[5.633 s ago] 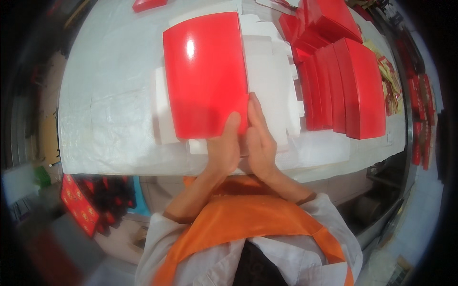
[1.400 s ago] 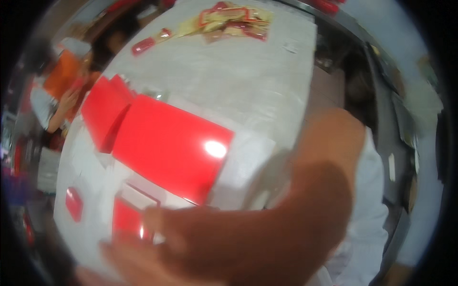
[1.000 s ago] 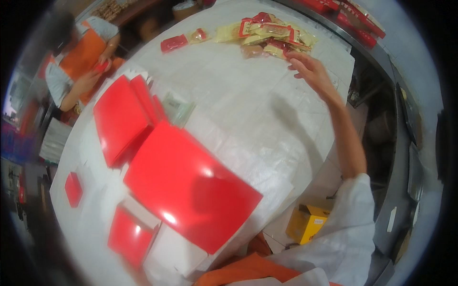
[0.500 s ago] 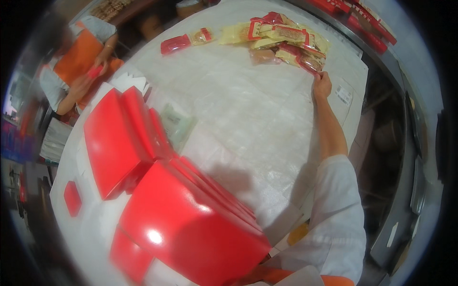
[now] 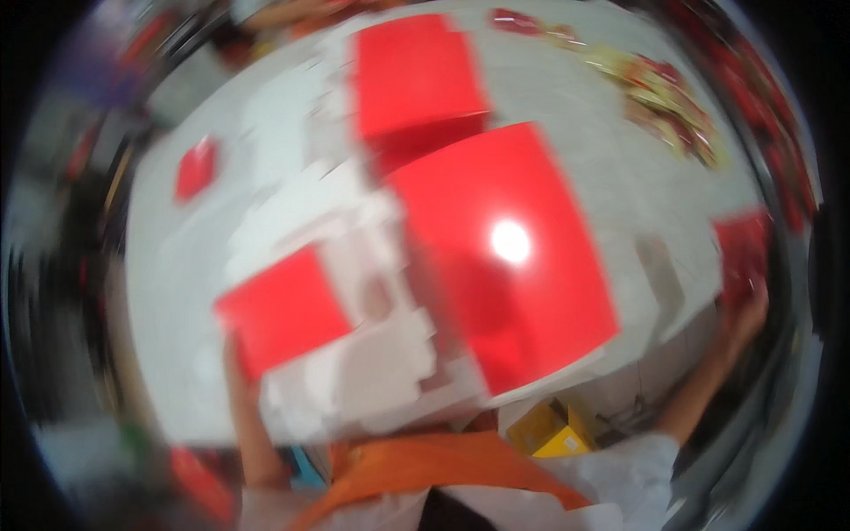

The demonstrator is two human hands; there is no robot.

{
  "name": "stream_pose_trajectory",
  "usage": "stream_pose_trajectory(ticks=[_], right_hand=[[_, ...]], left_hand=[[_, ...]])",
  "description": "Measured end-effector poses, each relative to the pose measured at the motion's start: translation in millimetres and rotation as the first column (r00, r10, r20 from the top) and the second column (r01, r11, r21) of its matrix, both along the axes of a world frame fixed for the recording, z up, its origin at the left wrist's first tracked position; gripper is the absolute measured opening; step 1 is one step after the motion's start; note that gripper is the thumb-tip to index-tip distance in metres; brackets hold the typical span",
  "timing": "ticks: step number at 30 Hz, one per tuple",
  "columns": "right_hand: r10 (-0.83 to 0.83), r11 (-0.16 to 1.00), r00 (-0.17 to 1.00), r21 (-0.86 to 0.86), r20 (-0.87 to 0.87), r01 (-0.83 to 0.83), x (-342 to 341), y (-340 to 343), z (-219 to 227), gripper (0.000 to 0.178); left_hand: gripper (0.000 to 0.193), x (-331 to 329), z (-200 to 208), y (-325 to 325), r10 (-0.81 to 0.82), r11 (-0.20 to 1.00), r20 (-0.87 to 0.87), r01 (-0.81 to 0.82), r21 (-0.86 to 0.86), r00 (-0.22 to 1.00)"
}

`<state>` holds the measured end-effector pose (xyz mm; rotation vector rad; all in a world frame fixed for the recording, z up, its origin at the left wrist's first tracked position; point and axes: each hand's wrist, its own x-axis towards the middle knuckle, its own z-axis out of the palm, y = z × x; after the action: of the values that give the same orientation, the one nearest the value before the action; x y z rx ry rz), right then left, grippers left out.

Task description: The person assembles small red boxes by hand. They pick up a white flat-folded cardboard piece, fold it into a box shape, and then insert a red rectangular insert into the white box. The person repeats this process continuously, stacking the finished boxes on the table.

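Motion blur softens everything. My left hand [image 5: 239,358] grips the near left edge of a small red cardboard piece [image 5: 288,310]; cannot tell whether it is flat or a folded box. At the far right my right hand [image 5: 749,311] is closed on a shiny red packet [image 5: 742,248], held up at the table's right edge. Between the hands lies a big stack of glossy red cardboard [image 5: 531,283], and a second red stack [image 5: 416,80] sits beyond it. White cut card sheets [image 5: 385,354] are spread beside and partly under the red piece.
A heap of yellow and red packets [image 5: 668,102] lies at the table's far right, with a red packet [image 5: 515,21] farther left. A small red box [image 5: 196,168] is on the left. Below the near edge stands a yellow carton [image 5: 553,429]. A co-worker's arm [image 5: 288,12] shows at the top.
The view has swung left. My right hand has left the packet heap and now holds a red packet near the table's right edge. My left hand has come into view, gripping the small red piece.
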<state>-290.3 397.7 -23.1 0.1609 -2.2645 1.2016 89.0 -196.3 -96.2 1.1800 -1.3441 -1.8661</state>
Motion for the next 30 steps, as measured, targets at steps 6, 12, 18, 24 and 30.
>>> stream_pose_trajectory(ticks=[6,12,18,24,30], right_hand=[[0.444,0.89,0.881,-0.195,0.163,-0.412,201.3,-111.6,39.1,0.023],[0.507,0.735,0.846,-0.596,0.165,-0.324,223.5,-285.1,11.5,0.023],[0.567,0.821,0.805,-0.205,0.176,-0.533,192.6,-386.9,-14.9,0.016],[0.642,0.705,0.582,-0.087,0.498,-0.703,168.5,-402.4,-51.7,0.015],[0.627,0.665,0.586,0.039,0.514,-0.746,175.5,-433.6,-58.5,0.021]], left_hand=[[0.032,3.7,16.8,11.1,-0.015,0.995,-0.195,0.033,0.093,0.981],[0.029,33.4,2.1,22.3,-0.01,1.0,-0.149,0.014,0.022,0.989],[0.033,49.7,-5.7,36.3,0.096,0.993,-0.145,-0.084,0.086,0.985],[0.036,54.5,-14.8,34.3,0.081,0.994,-0.176,-0.068,0.082,0.981],[0.039,43.2,-17.6,45.1,0.111,0.99,-0.174,-0.094,0.103,0.978]])
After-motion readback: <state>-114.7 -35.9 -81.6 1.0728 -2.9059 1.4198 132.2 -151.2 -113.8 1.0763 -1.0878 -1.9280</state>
